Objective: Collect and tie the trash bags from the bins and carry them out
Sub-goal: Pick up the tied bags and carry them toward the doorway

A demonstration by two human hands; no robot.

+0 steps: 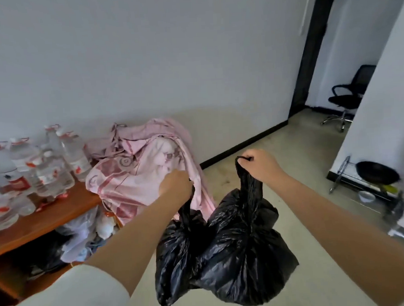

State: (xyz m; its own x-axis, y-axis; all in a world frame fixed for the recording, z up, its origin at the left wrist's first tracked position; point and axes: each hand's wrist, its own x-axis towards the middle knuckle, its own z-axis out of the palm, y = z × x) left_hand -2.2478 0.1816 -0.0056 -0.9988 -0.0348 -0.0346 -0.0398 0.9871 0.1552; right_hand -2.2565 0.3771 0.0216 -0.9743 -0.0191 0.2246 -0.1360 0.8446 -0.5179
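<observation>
Two black trash bags hang in front of me above the floor, touching each other. My left hand (174, 186) is closed around the gathered neck of the smaller left bag (175, 252). My right hand (260, 162) grips the twisted top of the larger right bag (243, 251), with a short loop of plastic sticking out of the fist. Both bags are bunched shut at the top and bulge below. No bin is in view.
A wooden table (43, 222) at the left carries several water bottles (38, 168) and a pink cloth bundle (143, 165), with bags stuffed beneath. A doorway with an office chair (347, 96) lies ahead right. A wire rack holding a black pan (376, 173) stands by the right wall.
</observation>
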